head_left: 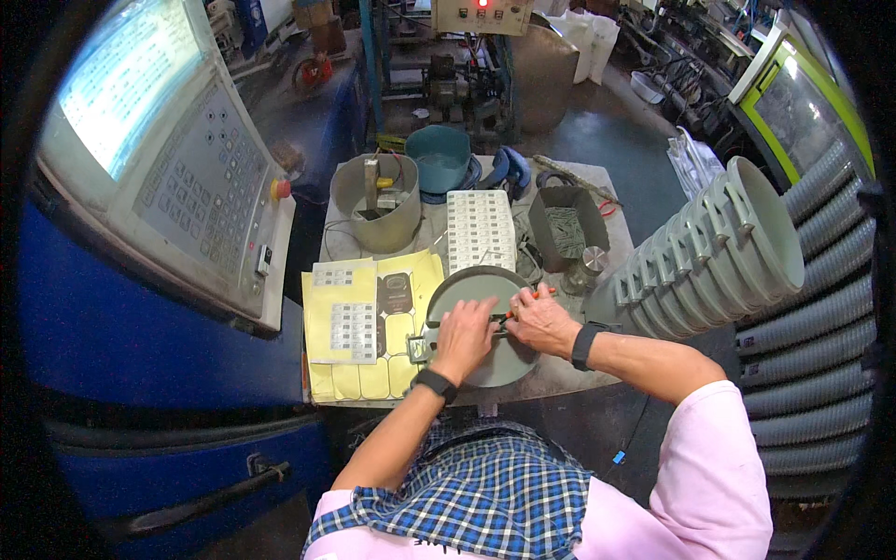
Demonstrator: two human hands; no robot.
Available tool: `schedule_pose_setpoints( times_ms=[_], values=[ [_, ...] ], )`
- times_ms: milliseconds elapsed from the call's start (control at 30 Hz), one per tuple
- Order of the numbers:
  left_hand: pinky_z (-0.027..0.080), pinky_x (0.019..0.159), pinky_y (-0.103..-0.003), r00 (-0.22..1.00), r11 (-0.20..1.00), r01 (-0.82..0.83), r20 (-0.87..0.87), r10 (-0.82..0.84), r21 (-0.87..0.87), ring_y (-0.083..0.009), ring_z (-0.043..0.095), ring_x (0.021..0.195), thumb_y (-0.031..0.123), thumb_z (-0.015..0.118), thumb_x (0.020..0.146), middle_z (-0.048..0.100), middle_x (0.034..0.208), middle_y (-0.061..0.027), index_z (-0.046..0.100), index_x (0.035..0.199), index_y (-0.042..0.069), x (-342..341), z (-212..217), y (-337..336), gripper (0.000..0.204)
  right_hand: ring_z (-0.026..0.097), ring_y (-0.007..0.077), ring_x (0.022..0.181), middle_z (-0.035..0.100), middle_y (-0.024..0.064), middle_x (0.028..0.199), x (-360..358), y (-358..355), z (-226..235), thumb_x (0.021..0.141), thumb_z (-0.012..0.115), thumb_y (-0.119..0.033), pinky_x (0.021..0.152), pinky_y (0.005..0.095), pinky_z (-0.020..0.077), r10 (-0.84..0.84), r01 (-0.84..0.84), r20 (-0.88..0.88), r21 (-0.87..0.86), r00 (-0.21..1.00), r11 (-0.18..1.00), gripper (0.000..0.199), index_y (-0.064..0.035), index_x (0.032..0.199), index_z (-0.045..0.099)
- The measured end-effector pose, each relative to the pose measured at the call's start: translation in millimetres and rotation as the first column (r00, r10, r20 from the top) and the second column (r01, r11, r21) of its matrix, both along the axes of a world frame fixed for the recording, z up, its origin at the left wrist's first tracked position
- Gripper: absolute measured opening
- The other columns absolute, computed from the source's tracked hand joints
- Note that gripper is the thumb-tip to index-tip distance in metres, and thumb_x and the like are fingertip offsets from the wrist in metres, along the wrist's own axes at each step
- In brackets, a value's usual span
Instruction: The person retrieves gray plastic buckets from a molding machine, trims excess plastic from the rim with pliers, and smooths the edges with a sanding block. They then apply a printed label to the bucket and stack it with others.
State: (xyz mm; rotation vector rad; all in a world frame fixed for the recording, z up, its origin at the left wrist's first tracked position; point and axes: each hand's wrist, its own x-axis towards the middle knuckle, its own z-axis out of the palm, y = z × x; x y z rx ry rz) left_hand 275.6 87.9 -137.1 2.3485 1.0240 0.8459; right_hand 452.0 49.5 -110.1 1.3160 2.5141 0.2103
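Note:
A round grey plastic bucket or dish point(509, 359) sits near the table's front edge, with both my hands over it. My left hand point(465, 338) bends its fingers down at a dark strip that crosses the grey piece; exactly what they pinch is hidden. Just right of it, my right hand point(543, 323) is closed around an orange-handled tool point(552, 292). The tool's working end lies between the two hands and is too small to tell. Against the left side of the dish is a small square metal-looking piece point(417, 350).
Yellow label sheets point(345, 381), a white label sheet point(481, 229), a grey bucket point(403, 224), a teal bucket point(439, 154) and a dark bin of small grey parts point(565, 229) occupy the table. Nested grey buckets point(695, 257) lean at right. A control panel point(201, 177) stands left.

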Motion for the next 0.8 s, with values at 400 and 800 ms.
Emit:
schedule_pose_setpoints(
  times_ms=[400, 800],
  values=[
    [0.037, 0.071, -0.039, 0.976, 0.989, -0.019, -0.212, 0.050, 0.149, -0.0233, 0.058, 0.076, 0.015, 0.065, 0.076, 0.063, 0.074, -0.0050, 0.065, 0.081, 0.013, 2.7, 16.8, 32.3, 0.006, 0.061, 0.0280, 0.071, 0.060, 0.0126, 0.085, 16.3, 2.9, -4.1, 0.085, 0.051, -0.024, 0.055, 0.0399, 0.0500, -0.220, 0.195, -0.102, -0.211, 0.970, 0.958, 0.023, -0.0102, 0.097, 0.065],
    [0.035, 0.100, -0.038, 0.960, 0.994, 0.062, 0.276, -0.036, -0.085, -0.0322, 0.047, 0.117, 0.010, 0.062, 0.079, 0.054, 0.121, -0.0190, 0.053, 0.119, 0.004, 113.3, 75.3, 120.2, 0.041, 0.059, 0.0412, 0.084, 0.062, 0.0228, 0.089, 118.8, -126.4, -103.5, 0.074, 0.056, -0.018, 0.071, 0.0474, 0.0476, -0.971, 0.732, -0.196, -0.641, 0.137, 0.233, 0.027, -0.0047, 0.096, 0.063]
  ],
)
